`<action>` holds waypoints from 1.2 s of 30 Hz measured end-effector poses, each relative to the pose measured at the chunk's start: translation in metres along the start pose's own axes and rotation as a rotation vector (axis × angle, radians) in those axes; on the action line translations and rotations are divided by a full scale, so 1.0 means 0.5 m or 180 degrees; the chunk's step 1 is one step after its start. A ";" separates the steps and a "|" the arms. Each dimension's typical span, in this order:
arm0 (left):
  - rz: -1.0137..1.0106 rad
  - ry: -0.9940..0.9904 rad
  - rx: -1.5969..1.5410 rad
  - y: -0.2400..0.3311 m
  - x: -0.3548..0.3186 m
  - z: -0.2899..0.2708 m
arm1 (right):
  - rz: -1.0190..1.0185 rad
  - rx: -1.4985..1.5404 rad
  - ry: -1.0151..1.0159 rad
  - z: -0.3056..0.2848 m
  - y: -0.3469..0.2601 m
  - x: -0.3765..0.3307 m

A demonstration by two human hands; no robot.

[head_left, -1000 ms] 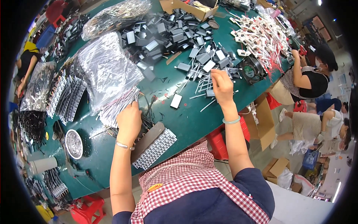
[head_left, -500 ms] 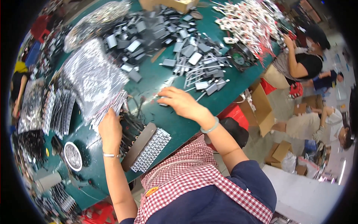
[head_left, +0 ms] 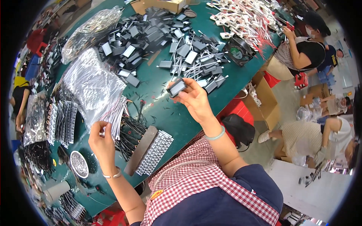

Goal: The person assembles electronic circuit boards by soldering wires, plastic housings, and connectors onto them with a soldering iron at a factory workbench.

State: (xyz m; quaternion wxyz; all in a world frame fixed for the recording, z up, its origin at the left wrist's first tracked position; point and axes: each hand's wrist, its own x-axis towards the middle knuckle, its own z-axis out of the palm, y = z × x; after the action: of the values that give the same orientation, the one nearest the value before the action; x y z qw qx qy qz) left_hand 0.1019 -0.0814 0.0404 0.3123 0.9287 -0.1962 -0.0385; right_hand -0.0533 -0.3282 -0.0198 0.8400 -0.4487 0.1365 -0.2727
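Raised case (head_left: 176, 88) in right grip (head_left: 197, 102)

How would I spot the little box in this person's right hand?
Find the long green table, then the person's right hand over it, nearer than the heaped grey cases. It holds a dark rectangular case with a paler grey face. Unlike the loose ones heaped beyond, this one is held in a hand.
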 end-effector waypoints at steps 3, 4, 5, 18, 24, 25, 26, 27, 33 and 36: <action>0.1165 0.0645 -0.0526 0.013 -0.013 -0.005 | -0.0032 0.0504 -0.0215 0.012 -0.013 -0.009; 0.1153 0.0660 -0.0528 0.026 -0.020 -0.004 | -0.0025 0.0499 -0.0232 0.017 -0.021 -0.012; 0.0861 0.0354 -0.1584 0.044 -0.027 0.001 | -0.0004 0.0585 -0.0301 0.022 -0.028 -0.016; 0.0817 -0.1025 -0.2324 0.182 -0.060 0.063 | 0.0311 0.1525 -0.0534 0.037 -0.059 -0.041; 0.0937 -0.0684 -0.2547 0.219 -0.071 0.079 | 0.0365 0.1839 -0.0555 0.038 -0.059 -0.043; 0.1094 -0.0731 -0.2265 0.224 -0.070 0.075 | 0.0290 0.1817 -0.0355 0.044 -0.060 -0.045; 0.1248 -0.0776 -0.1981 0.230 -0.070 0.070 | 0.0296 0.1813 -0.0356 0.046 -0.061 -0.046; 0.1154 -0.0868 -0.1896 0.237 -0.073 0.063 | 0.0232 0.1780 -0.0324 0.050 -0.061 -0.046; 0.1366 -0.0541 -0.1644 0.241 -0.075 0.074 | 0.0112 0.1691 -0.0277 0.060 -0.061 -0.048; 0.1421 -0.0491 -0.1578 0.239 -0.075 0.075 | 0.0104 0.1697 -0.0310 0.062 -0.062 -0.049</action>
State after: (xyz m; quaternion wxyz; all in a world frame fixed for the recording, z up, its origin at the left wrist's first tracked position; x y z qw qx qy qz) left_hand 0.0194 -0.1747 0.0795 0.5135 0.7530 -0.4024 -0.0859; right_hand -0.0692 -0.3069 0.0228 0.9384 -0.2221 0.0265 -0.2635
